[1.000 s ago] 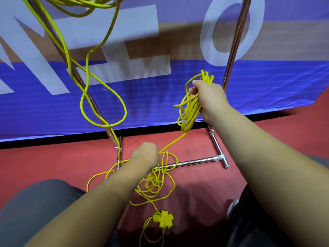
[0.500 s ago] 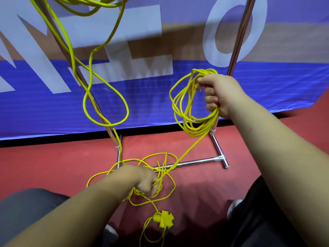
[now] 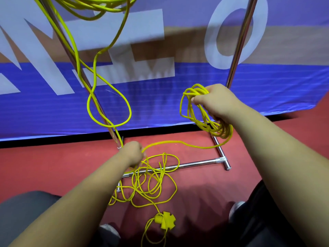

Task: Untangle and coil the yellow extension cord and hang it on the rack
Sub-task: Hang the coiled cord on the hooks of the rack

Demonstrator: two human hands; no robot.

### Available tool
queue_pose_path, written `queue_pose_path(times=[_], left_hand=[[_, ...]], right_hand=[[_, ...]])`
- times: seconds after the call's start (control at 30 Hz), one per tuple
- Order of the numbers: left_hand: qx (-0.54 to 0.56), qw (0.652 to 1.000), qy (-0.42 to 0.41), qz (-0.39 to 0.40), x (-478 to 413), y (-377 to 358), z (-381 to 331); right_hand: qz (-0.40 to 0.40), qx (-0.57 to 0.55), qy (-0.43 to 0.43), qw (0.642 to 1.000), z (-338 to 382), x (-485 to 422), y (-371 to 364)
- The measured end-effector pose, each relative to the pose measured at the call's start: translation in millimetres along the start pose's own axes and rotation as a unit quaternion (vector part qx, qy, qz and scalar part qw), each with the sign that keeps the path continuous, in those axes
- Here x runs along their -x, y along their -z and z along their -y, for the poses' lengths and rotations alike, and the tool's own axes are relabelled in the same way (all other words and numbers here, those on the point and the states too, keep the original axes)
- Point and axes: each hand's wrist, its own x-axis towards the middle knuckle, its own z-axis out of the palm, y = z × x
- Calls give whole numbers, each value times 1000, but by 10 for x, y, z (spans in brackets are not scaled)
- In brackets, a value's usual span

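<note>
I see the blue banner (image 3: 178,104) at the far side, behind the red floor (image 3: 53,166) where the metal rack (image 3: 195,164) stands. The yellow extension cord (image 3: 130,112) drapes from the rack's top and tangles on the near floor. From there it runs right to a coil (image 3: 222,132) gripped in the right hand (image 3: 217,102). The left hand (image 3: 132,152) grips a strand by the left post. The cross-shaped socket (image 3: 165,220) lies nearest.

Right hand (image 3: 215,102) grips up high, left hand (image 3: 132,152) grips lower.

Bright yellow cord (image 3: 219,130) all over, and the socket block (image 3: 164,221) matches it, same yellow. The rack (image 3: 195,164) is shiny silver and the floor (image 3: 53,166) flat red. Behind, a blue banner (image 3: 178,97) has big white letters (image 3: 124,29), a tan band and a black bottom edge.
</note>
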Motion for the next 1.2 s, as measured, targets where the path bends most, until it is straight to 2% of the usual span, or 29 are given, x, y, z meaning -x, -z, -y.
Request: queue_pose_path(times=[0.07,0.13,0.23,0.43,0.6,0.73,0.87,1.03,1.2], left_hand=[[219,975,29,-7,27,171,-74],[348,937,24,5,108,338,-159],[405,914,4,6,212,471,-301],[562,826,36,-35,427,634,-577],[626,779,-9,-48,535,725,-715],[659,749,-50,-38,607,751,-837],[615,781,-96,-55,620,762,-911],[486,858,-150,-65,585,774,-885],[447,874,-181,-61,605,828,-851]], right_hand=[[32,47,17,998,19,26,-90],[63,70,21,995,35,63,-189],[88,85,-2,993,9,95,-347],[108,83,-49,990,-17,188,-576],[189,-36,-130,973,-29,348,-731],[218,-180,-153,947,-91,368,-904],[213,-256,-162,929,-73,390,-981],[227,-283,-158,918,-42,429,-959],[223,-283,-139,922,-87,409,-1001]])
